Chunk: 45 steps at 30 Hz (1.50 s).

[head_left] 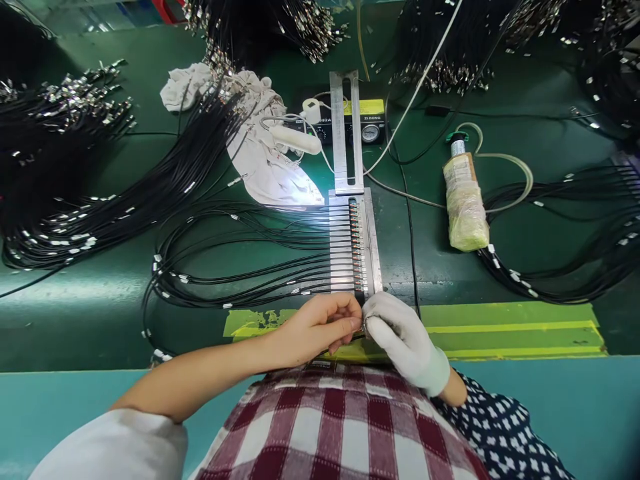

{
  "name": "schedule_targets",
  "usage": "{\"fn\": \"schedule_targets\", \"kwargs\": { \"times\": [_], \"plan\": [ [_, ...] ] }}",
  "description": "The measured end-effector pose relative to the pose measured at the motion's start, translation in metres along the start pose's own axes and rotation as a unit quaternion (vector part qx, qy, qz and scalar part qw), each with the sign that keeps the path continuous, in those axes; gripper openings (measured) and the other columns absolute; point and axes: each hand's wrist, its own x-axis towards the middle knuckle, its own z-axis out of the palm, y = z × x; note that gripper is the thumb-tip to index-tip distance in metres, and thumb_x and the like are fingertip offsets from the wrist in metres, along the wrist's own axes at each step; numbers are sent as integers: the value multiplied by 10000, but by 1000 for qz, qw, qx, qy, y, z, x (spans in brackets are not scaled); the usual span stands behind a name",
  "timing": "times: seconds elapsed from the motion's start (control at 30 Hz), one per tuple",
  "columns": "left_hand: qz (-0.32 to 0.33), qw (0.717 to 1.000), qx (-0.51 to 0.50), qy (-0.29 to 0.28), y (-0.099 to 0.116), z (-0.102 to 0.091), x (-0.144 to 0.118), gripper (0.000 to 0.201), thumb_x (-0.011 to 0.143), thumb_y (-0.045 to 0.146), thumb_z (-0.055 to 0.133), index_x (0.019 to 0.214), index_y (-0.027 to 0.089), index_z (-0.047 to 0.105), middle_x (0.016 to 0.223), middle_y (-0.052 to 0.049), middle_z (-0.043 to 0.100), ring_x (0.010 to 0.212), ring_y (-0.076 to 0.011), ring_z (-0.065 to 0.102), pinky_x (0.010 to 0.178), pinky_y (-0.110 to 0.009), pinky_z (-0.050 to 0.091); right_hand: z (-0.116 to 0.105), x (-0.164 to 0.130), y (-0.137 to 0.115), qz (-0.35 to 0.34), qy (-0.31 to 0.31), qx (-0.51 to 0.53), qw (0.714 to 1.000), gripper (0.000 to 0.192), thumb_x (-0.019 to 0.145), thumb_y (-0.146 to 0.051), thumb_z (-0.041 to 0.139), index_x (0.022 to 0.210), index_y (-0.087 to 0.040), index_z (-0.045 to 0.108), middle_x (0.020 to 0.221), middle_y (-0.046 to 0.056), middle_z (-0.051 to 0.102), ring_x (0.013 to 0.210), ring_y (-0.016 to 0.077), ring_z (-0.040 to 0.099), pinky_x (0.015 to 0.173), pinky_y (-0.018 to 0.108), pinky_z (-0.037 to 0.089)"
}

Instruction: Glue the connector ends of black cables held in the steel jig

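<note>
My bare left hand (327, 325) is closed in a pinch on a thin black cable near the front end of a metal slotted fixture (340, 257). My right hand (407, 340), in a white glove, meets it fingertip to fingertip. Its thumb and fingers are closed around the small metal end of the cable, mostly hidden between both hands. Several black cables (260, 277) lie side by side in the fixture's slots, their metal-tipped ends (357, 243) in a row along its right part. Their lengths loop off to the left.
A slotted metal bar (346, 133) extends behind the fixture, before a black controller with a gauge (371, 134). A wrapped bottle (465, 200) with a tube lies to the right. Cable bundles (165, 180) and a white cloth (265, 160) lie left. Yellow-green tape (510, 330) marks the front edge.
</note>
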Motion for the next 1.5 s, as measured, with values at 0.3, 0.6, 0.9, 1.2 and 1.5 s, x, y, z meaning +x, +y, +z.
{"fn": "schedule_targets", "kwargs": {
  "times": [0.3, 0.6, 0.9, 1.2, 1.5],
  "plan": [
    [48, 991, 112, 62, -11, -12, -12, 208, 940, 374, 543, 936, 166, 551, 770, -5, 582, 641, -91, 514, 572, -197, 450, -4, 1, -1, 23, 28, -44, 998, 296, 1000, -310, 395, 753, -207, 522, 775, 40, 573, 745, 181, 515, 689, 337, 419],
    [299, 803, 485, 176, -45, -52, -7, 212, 958, 128, 494, 1087, 174, 657, 886, -45, 609, 796, -111, 584, 714, -215, 484, -35, 7, 24, 46, 81, -289, 953, 215, 947, -394, 504, 990, -202, 593, 968, 81, 660, 910, 254, 593, 813, 412, 462],
    [335, 659, 654, 162, -53, -56, 4, 315, 960, 108, 374, 1081, 178, 656, 830, -46, 611, 712, -128, 562, 643, -238, 463, -37, -2, 41, 50, 90, -302, 948, 141, 951, -319, 510, 973, -216, 603, 987, 71, 676, 933, 249, 603, 840, 416, 467],
    [361, 644, 659, 145, -54, -56, 6, 302, 971, 120, 376, 1073, 157, 658, 940, -89, 638, 841, -178, 563, 746, -303, 460, -33, -2, 45, -29, 53, -296, 953, 240, 894, -87, 440, 988, -211, 622, 1004, 89, 647, 956, 254, 565, 829, 436, 483],
    [305, 747, 573, 147, -68, -60, 0, 378, 961, 90, 379, 1214, 232, 621, 854, -41, 530, 798, -153, 482, 704, -281, 383, -33, -2, 45, -50, 71, -289, 953, 236, 885, -53, 426, 945, -206, 595, 977, 79, 644, 933, 232, 580, 797, 402, 513]
  ]
}}
